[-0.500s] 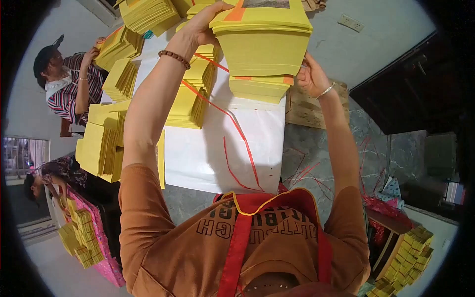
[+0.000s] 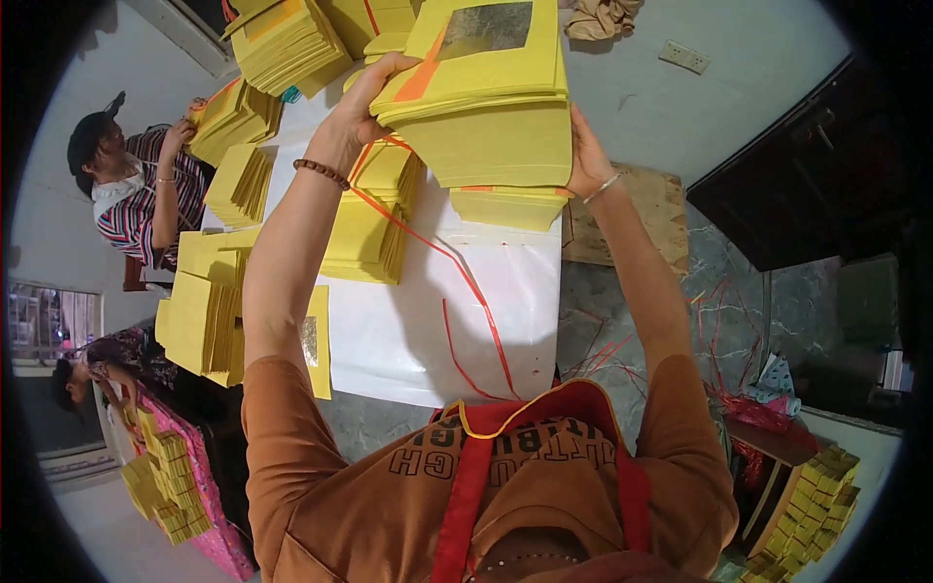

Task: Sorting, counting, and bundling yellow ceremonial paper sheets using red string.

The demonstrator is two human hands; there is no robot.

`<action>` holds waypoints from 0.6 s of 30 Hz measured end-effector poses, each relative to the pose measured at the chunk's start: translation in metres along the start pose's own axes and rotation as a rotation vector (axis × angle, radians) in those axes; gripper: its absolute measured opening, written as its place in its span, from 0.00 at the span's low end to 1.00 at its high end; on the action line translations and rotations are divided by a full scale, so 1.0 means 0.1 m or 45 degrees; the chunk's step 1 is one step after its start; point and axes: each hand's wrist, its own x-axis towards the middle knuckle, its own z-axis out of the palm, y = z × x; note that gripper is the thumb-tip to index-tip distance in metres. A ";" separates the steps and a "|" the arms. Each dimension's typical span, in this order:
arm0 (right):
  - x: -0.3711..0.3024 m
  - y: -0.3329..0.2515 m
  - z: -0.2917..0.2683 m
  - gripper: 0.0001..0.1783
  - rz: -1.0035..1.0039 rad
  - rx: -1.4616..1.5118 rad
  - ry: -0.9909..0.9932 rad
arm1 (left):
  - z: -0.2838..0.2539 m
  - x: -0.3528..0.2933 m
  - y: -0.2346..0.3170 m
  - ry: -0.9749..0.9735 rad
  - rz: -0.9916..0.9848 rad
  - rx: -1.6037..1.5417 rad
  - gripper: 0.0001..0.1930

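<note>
Between my two hands is a thick stack of yellow paper (image 2: pixel 496 136), with an orange strip and a metallic square on its top sheet. My left hand (image 2: pixel 374 92) grips its left edge, fingers on the upper side. At its right edge is my right hand (image 2: pixel 589 160), the fingers partly hidden behind the paper. Just below it sits a smaller yellow stack (image 2: pixel 510 209) on the white-covered table (image 2: pixel 389 335). A thin red strap (image 2: pixel 466 272) runs across the cover toward my apron. More yellow stacks (image 2: pixel 364 238) lie beside my left forearm.
Further yellow stacks (image 2: pixel 292 49) crowd the table's left and far side. A person in a striped top (image 2: pixel 141 194) handles one there; another person (image 2: pixel 121 350) bends at a pink-covered table (image 2: pixel 199 476). A wooden board (image 2: pixel 632 219) and loose red straps (image 2: pixel 719 321) are at the right.
The held stack has shifted left and nearer to me, tilting so more of its top sheet shows. My right hand has come up against its right side.
</note>
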 end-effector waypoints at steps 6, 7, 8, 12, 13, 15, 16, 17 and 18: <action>0.21 -0.08 0.20 0.37 0.076 0.037 -0.105 | 0.07 -0.31 0.17 0.003 0.178 0.038 0.16; 0.17 -0.07 0.32 0.38 0.008 -0.009 -0.060 | 0.06 -0.42 0.18 0.022 0.229 0.074 0.18; 0.13 -0.08 0.44 0.38 0.069 -0.006 -0.071 | 0.00 -0.50 0.23 0.075 0.228 0.043 0.18; -0.44 0.14 0.94 0.39 -0.096 -0.254 -0.040 | -0.08 -1.22 0.20 0.043 0.184 -0.043 0.17; -0.57 0.24 1.02 0.40 -0.233 -0.539 -0.161 | -0.16 -1.57 0.12 0.123 0.280 0.028 0.14; -0.82 0.64 0.82 0.41 0.053 -0.230 -0.240 | -0.27 -2.14 -0.11 -0.118 0.384 -0.061 0.16; -0.98 0.82 0.68 0.41 0.294 0.067 -0.288 | -0.29 -2.33 -0.29 -0.441 0.392 -0.221 0.27; -1.13 1.02 0.62 0.41 0.334 0.222 -0.470 | -0.18 -2.53 -0.48 -0.055 0.375 -0.011 0.32; -1.30 1.24 0.61 0.40 0.356 0.373 -0.644 | -0.07 -2.69 -0.65 0.314 0.347 0.204 0.36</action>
